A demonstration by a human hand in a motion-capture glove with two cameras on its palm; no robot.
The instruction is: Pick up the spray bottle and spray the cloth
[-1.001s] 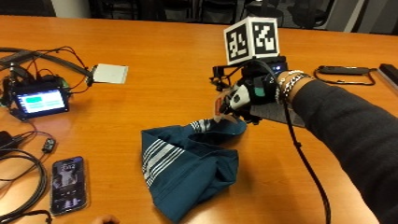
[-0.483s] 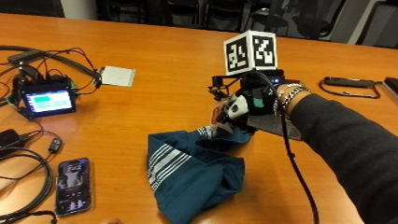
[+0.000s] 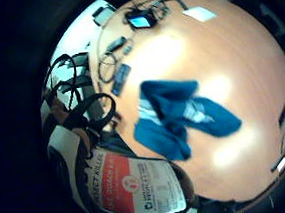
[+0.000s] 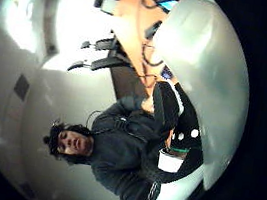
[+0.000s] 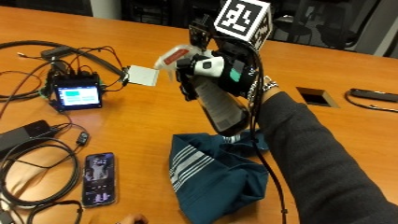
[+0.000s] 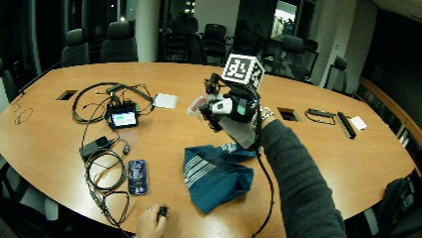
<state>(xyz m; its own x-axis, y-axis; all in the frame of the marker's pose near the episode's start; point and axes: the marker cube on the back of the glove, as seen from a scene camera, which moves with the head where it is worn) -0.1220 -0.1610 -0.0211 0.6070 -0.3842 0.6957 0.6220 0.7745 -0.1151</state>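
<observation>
My gloved right hand [image 5: 227,74] grips a spray bottle [image 5: 217,105] and holds it up above the table, its white and red spray head [image 5: 176,53] pointing toward the small screen device. The bottle's red and white label [image 3: 137,185] fills a corner of the little finger side palm view. A crumpled teal cloth with white stripes [image 5: 214,175] lies on the wooden table [image 5: 155,116] directly below the raised bottle, and is seen spread out [image 3: 176,118] from above. In the wide outside view the hand [image 6: 234,106] hovers over the cloth [image 6: 214,173].
A small screen device [image 5: 76,95] with many cables sits on the table beside a white pad [image 5: 143,75]. A phone [image 5: 99,178] lies near cable loops [image 5: 31,172]. My bare hand [image 6: 151,223] rests at the near table edge. A cutout [image 5: 317,96] is behind my arm.
My hand has lifted the spray bottle off the cloth and up above it. The outside camera has also shifted.
</observation>
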